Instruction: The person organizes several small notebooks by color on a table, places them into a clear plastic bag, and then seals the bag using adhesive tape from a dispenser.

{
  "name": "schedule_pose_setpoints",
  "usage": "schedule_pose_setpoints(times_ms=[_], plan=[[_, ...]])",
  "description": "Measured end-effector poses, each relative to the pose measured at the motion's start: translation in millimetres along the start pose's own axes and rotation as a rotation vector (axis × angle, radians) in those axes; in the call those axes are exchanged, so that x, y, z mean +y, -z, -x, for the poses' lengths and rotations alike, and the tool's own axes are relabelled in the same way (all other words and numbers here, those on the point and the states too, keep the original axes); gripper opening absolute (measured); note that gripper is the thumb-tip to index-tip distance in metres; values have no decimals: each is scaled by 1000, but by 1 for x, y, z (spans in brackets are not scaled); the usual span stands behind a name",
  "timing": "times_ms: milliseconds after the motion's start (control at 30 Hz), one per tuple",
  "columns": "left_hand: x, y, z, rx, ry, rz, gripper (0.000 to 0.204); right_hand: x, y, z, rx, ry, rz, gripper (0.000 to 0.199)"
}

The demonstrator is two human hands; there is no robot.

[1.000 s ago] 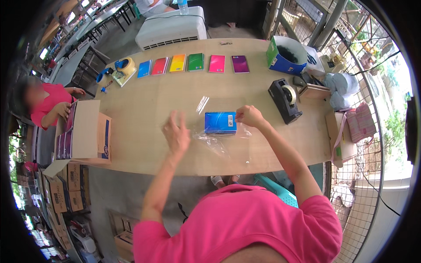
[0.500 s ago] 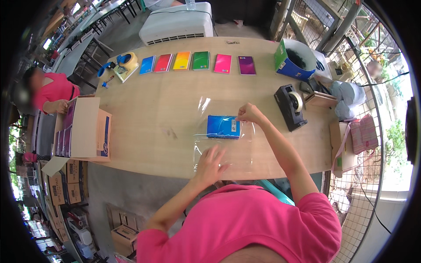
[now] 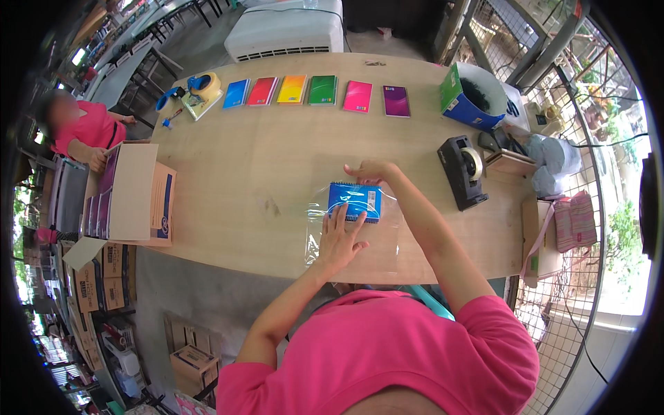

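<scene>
Left hand (image 3: 339, 238) is lying flat on a clear bag (image 3: 353, 232) while right hand (image 3: 370, 171) is pinching a blue notebook (image 3: 354, 200) on the bench (image 3: 263, 159), likely bagging it; sliding it fully inside seems next.

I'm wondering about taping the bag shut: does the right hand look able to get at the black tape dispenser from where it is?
Probably yes. The right hand rests at the blue notebook's far edge, and only bare table lies between it and the tape dispenser.

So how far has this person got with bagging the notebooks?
One blue spiral notebook lies on a clear plastic bag on the wooden table; whether it is fully inside I cannot tell. In hand: the left hand presses flat on the bag, and the right hand touches the notebook's far edge. Left: six coloured notebooks lie unbagged in a row.
</scene>
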State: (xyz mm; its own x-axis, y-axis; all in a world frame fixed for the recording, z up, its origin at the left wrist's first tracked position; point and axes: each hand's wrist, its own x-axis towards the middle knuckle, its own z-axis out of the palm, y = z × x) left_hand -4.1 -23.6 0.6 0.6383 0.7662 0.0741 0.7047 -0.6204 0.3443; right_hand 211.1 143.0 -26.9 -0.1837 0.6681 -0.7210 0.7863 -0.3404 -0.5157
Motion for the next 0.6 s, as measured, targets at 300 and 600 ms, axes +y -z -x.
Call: schedule_pose_setpoints(times_ms=[300, 600], plan=[[7, -3, 26, -50, 81, -8, 76, 11, -19, -1, 52, 88, 83, 91], [5, -1, 27, -36, 124, -71, 71, 11, -20, -25, 956, 195, 369, 24]])
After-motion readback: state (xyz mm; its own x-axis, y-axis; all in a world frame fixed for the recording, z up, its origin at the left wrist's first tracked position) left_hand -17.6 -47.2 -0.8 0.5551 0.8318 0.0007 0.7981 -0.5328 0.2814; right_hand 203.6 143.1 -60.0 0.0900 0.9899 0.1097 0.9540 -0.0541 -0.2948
